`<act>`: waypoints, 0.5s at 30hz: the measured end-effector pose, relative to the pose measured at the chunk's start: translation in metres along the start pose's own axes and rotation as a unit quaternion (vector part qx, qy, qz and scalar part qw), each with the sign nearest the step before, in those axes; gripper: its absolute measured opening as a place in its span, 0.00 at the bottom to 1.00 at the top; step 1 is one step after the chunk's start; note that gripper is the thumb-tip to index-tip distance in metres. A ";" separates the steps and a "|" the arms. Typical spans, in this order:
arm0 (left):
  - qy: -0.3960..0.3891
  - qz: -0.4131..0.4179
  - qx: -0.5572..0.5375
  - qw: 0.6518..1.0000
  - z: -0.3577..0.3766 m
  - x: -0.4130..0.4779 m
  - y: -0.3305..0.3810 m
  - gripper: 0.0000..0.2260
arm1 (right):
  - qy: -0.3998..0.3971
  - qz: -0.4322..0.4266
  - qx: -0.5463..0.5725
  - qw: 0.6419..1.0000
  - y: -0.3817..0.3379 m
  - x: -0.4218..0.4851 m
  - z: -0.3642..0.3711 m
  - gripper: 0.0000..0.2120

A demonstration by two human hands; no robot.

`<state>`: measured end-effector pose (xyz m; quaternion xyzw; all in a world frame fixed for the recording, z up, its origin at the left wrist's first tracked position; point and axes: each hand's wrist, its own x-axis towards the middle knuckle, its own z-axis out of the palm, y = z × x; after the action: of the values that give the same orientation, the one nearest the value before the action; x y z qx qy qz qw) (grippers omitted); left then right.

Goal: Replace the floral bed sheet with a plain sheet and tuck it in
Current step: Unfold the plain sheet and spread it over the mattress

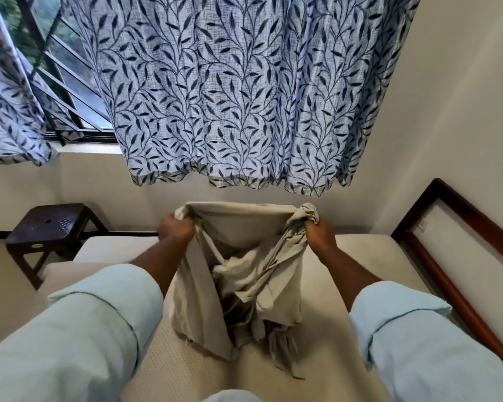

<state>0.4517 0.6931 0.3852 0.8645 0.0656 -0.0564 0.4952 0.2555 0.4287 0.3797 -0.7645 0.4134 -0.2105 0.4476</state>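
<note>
two panels of leaf-printed blue curtain [244,97] hang above the far end of the mattress. the wide panel covers most of the window [64,82], and the window's dark bars show in the gap above the mattress's far left corner. the cream mattress [325,329] lies bare, and its dotted cover fills the lower middle of the view. a dark wooden bed frame [462,256] runs along the mattress's right edge, against the pale wall.

over the middle of the mattress hangs the plain sheet [244,271], beige and bunched. its top edge is stretched level, and its lower folds trail down close to the mattress surface; whether they touch it is not clear. a dark plastic stool [50,227] stands on the floor just beside the mattress's far left corner. two pale blue sleeves [84,329], rolled at the forearm, reach out over the near end of the mattress.

the left hand [176,229] is closed in a fist round the left end of the sheet's top edge. the right hand [320,236] clutches the right end the same way, with a knot of cloth sticking up above its fingers. the hands are held well apart above the mattress.

a small oval label [36,245] sits on the stool's front rim, too small to read.
</note>
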 end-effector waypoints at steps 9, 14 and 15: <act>-0.198 0.151 -0.053 0.967 0.021 -0.012 0.010 0.11 | -0.193 -0.065 -0.105 0.973 0.020 -0.004 0.019 0.40; -0.463 0.176 -0.011 0.869 0.025 -0.033 0.021 0.16 | -0.258 -0.109 -0.106 0.954 0.013 -0.014 0.038 0.45; -0.505 0.165 -0.017 0.847 0.025 -0.035 0.022 0.17 | -0.262 -0.121 -0.122 0.950 0.014 -0.015 0.039 0.45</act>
<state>0.4205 0.6586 0.3965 0.7064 -0.3363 -0.4015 0.4761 0.2678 0.4572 0.3482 -0.8856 0.2085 -0.0032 0.4150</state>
